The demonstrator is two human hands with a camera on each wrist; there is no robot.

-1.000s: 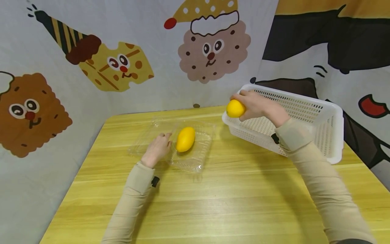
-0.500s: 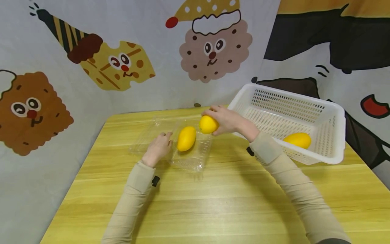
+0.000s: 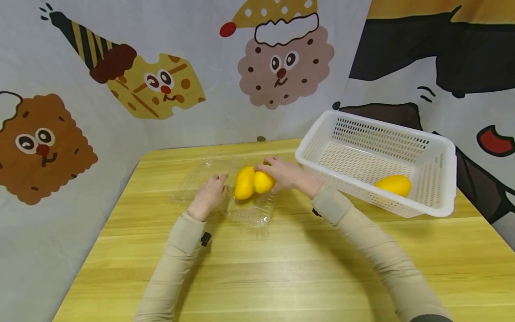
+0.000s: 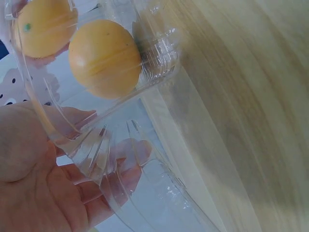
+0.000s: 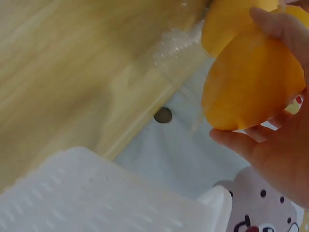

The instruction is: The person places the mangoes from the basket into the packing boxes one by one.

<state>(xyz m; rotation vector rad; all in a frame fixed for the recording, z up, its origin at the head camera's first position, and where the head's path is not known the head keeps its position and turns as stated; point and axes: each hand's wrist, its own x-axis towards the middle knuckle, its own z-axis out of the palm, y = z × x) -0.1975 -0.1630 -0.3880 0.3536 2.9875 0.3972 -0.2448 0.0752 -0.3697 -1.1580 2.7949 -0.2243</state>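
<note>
My right hand (image 3: 287, 174) grips a yellow mango (image 3: 263, 182) over the right half of a clear plastic clamshell container (image 3: 249, 217). A second mango (image 3: 242, 184) lies in that half, right against the held one in the head view. In the right wrist view the fingers and thumb curl round the held mango (image 5: 253, 79). My left hand (image 3: 209, 197) holds the container near its hinge. Seen from the left wrist, its thumb and fingers (image 4: 128, 154) lie about the folded plastic, partly behind it. The container's open lid (image 3: 197, 179) spreads to the left.
A white perforated basket (image 3: 434, 138) stands at the right of the wooden table (image 3: 281, 268), with one mango (image 3: 394, 184) inside. A cartoon-printed cloth (image 3: 181, 129) hangs behind the table's back edge.
My right hand has carried its mango left from above the basket's rim to the container, beside the other mango. The basket's mango has come into sight. The left hand stays put.
</note>
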